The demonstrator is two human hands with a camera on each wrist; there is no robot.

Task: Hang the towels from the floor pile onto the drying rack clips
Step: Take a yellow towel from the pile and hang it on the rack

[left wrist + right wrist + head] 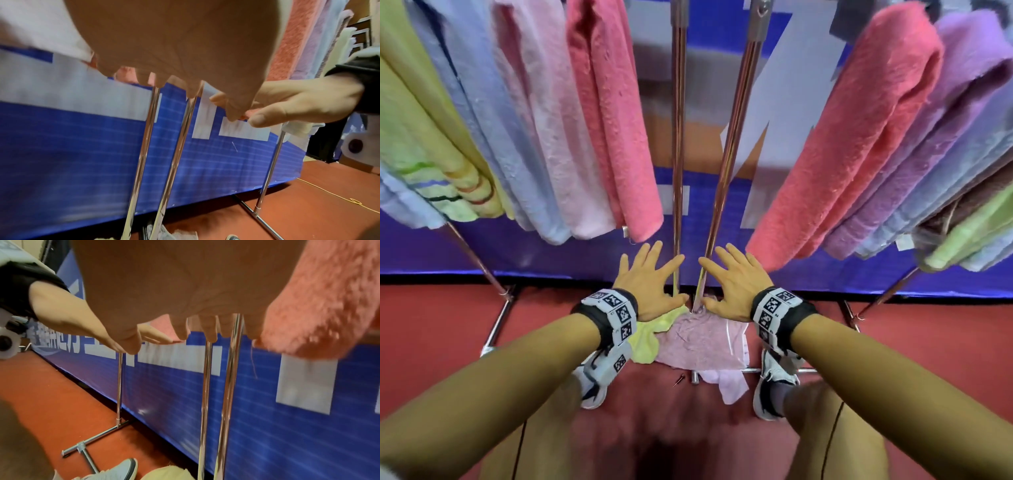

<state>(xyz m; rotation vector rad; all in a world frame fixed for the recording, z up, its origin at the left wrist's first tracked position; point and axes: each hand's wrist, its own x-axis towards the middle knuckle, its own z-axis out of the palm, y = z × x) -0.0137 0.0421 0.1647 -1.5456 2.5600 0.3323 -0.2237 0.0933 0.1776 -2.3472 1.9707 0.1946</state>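
Both my grips, left hand (650,284) and right hand (736,282), hang spread and empty. The pink towel (702,339) on the floor lies toward 6 o'clock of both, nearer my right.

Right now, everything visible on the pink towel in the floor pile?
The pink towel lies crumpled and flat on the red floor at the base of the rack poles, between the person's shoes. Pale pink, thin, wrinkled cloth. A yellow towel touches its left edge, and a lighter piece trails toward the viewer. Neither hand touches it.
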